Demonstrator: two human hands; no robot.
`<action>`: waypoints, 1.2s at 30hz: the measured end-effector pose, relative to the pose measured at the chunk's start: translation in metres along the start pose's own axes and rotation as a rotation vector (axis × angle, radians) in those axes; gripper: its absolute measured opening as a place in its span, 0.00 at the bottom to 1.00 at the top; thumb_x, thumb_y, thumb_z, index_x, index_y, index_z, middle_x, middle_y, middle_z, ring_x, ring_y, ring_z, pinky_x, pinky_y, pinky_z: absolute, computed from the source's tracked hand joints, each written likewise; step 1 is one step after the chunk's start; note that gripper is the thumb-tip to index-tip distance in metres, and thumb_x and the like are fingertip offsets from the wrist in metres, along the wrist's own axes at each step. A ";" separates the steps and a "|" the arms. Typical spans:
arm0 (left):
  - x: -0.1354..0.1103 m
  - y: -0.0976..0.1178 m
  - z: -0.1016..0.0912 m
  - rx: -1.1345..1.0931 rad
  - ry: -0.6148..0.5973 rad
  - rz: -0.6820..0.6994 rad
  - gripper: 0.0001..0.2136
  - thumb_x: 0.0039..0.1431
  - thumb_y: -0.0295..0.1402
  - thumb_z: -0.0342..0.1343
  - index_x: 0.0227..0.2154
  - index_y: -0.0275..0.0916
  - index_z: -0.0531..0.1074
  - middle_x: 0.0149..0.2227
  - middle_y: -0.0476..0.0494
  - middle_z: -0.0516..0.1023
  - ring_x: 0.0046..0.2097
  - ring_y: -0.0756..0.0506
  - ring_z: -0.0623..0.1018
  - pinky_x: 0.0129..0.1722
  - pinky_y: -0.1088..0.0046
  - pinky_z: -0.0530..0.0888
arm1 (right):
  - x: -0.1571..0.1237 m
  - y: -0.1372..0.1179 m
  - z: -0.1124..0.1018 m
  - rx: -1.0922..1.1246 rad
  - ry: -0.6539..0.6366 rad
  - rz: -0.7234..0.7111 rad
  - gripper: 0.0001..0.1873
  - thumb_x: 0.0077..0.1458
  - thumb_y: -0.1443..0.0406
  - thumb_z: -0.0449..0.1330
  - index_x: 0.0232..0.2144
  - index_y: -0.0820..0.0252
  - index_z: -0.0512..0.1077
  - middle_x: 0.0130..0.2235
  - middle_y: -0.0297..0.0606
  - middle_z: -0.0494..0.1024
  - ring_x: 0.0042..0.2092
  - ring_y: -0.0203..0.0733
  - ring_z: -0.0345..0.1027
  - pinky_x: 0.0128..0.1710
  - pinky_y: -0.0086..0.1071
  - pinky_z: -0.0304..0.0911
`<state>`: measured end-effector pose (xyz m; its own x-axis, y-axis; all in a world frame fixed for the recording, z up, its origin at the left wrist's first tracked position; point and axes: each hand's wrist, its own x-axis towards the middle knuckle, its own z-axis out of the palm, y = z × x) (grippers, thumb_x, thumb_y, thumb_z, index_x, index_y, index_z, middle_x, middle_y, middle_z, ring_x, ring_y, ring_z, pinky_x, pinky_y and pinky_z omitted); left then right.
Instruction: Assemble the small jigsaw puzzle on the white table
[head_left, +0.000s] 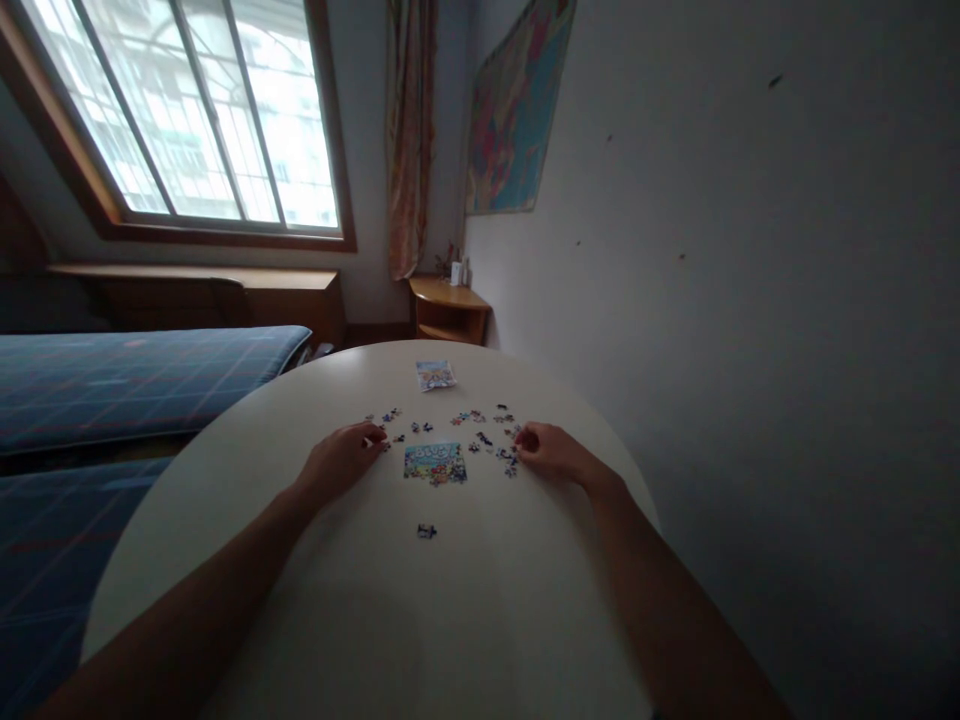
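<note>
A partly joined jigsaw puzzle (436, 463) with a blue top and a colourful lower part lies flat on the round white table (450, 600). To its left, my left hand (343, 460) has thumb and fingers curled together at a small puzzle piece (387, 446). On the other side, my right hand (553, 453) is closed in a pinch at the edge of a cluster of loose pieces (507, 457); its fingertips partly cover what they grip. A separate small joined section (426, 531) lies nearer to me.
More loose pieces (469, 416) lie scattered beyond the puzzle. Behind them is a small picture sheet or packet (436, 375). A bed with a blue checked cover (135, 380) stands at the left, a plain wall (720, 300) at the right, and a corner shelf (450, 293) at the back.
</note>
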<state>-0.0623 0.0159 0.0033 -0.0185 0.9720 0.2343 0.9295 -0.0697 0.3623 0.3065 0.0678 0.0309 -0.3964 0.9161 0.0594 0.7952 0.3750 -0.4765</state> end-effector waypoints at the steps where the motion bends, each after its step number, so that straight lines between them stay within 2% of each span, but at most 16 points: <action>1: 0.000 0.001 0.000 -0.004 0.007 0.003 0.12 0.61 0.42 0.52 0.41 0.45 0.77 0.42 0.45 0.82 0.41 0.42 0.80 0.39 0.67 0.72 | 0.000 -0.002 0.001 0.045 0.005 -0.025 0.10 0.51 0.67 0.61 0.37 0.63 0.77 0.34 0.41 0.80 0.34 0.38 0.70 0.35 0.30 0.61; 3: 0.000 0.004 0.000 -0.017 0.032 0.032 0.12 0.61 0.40 0.52 0.40 0.45 0.77 0.44 0.45 0.81 0.42 0.42 0.79 0.41 0.66 0.72 | 0.001 -0.009 0.005 0.151 0.015 -0.095 0.09 0.54 0.67 0.61 0.38 0.62 0.78 0.36 0.40 0.81 0.36 0.39 0.72 0.38 0.31 0.62; 6: -0.002 0.015 0.000 -0.081 0.058 0.125 0.12 0.62 0.39 0.51 0.39 0.43 0.77 0.42 0.44 0.81 0.41 0.43 0.79 0.42 0.66 0.72 | 0.003 -0.034 0.018 0.270 0.083 -0.220 0.08 0.57 0.64 0.61 0.38 0.59 0.79 0.39 0.39 0.81 0.40 0.39 0.73 0.42 0.32 0.63; 9: -0.008 0.032 0.001 -0.227 0.004 0.228 0.12 0.62 0.41 0.52 0.39 0.42 0.77 0.39 0.45 0.82 0.38 0.45 0.78 0.40 0.69 0.73 | 0.003 -0.066 0.038 0.309 0.099 -0.309 0.07 0.58 0.64 0.61 0.36 0.58 0.79 0.38 0.38 0.81 0.40 0.39 0.72 0.44 0.32 0.63; 11: -0.013 0.043 0.002 -0.308 -0.035 0.264 0.13 0.62 0.42 0.52 0.39 0.43 0.77 0.38 0.46 0.82 0.37 0.46 0.78 0.38 0.70 0.72 | 0.002 -0.083 0.050 0.306 0.110 -0.344 0.06 0.58 0.65 0.62 0.36 0.58 0.79 0.39 0.39 0.81 0.42 0.39 0.72 0.46 0.33 0.63; 14: -0.020 0.056 0.004 -0.380 -0.065 0.294 0.12 0.61 0.42 0.55 0.41 0.43 0.78 0.36 0.46 0.82 0.36 0.46 0.78 0.38 0.71 0.72 | -0.001 -0.097 0.064 0.271 0.106 -0.313 0.06 0.59 0.65 0.62 0.36 0.58 0.79 0.39 0.39 0.81 0.43 0.41 0.72 0.47 0.35 0.62; 17: -0.022 0.061 0.005 -0.429 -0.095 0.287 0.10 0.60 0.40 0.56 0.38 0.42 0.78 0.34 0.47 0.82 0.35 0.47 0.78 0.38 0.72 0.71 | -0.002 -0.101 0.072 0.270 0.110 -0.281 0.05 0.58 0.63 0.63 0.37 0.58 0.78 0.38 0.38 0.82 0.43 0.42 0.72 0.47 0.35 0.62; 20: -0.020 0.059 0.007 -0.452 -0.113 0.218 0.08 0.58 0.36 0.56 0.35 0.41 0.78 0.33 0.48 0.82 0.34 0.47 0.78 0.37 0.72 0.70 | -0.002 -0.100 0.076 0.279 0.145 -0.258 0.05 0.58 0.65 0.63 0.38 0.59 0.77 0.38 0.38 0.81 0.42 0.41 0.73 0.46 0.35 0.63; 25: -0.018 0.053 0.011 -0.371 -0.136 0.127 0.08 0.54 0.37 0.57 0.32 0.41 0.79 0.30 0.48 0.82 0.32 0.46 0.77 0.34 0.72 0.70 | -0.002 -0.095 0.080 0.164 0.142 -0.341 0.06 0.57 0.70 0.62 0.37 0.59 0.78 0.39 0.38 0.81 0.43 0.42 0.71 0.47 0.35 0.62; 30: -0.022 0.056 0.010 -0.287 -0.152 0.114 0.10 0.54 0.38 0.55 0.30 0.42 0.80 0.31 0.47 0.82 0.32 0.46 0.77 0.32 0.72 0.69 | -0.003 -0.092 0.081 0.096 0.111 -0.409 0.09 0.54 0.73 0.62 0.35 0.57 0.79 0.38 0.37 0.81 0.43 0.41 0.70 0.48 0.34 0.61; 36: -0.024 0.058 0.009 -0.245 -0.153 0.127 0.11 0.56 0.39 0.53 0.31 0.43 0.81 0.32 0.46 0.83 0.34 0.44 0.79 0.32 0.71 0.71 | -0.003 -0.092 0.080 0.071 0.084 -0.423 0.09 0.55 0.73 0.61 0.35 0.56 0.79 0.39 0.37 0.80 0.43 0.41 0.70 0.48 0.35 0.61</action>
<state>-0.0051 -0.0090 0.0106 0.1650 0.9733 0.1593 0.8040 -0.2263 0.5499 0.1977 0.0195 0.0049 -0.6393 0.6935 0.3321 0.5362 0.7116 -0.4540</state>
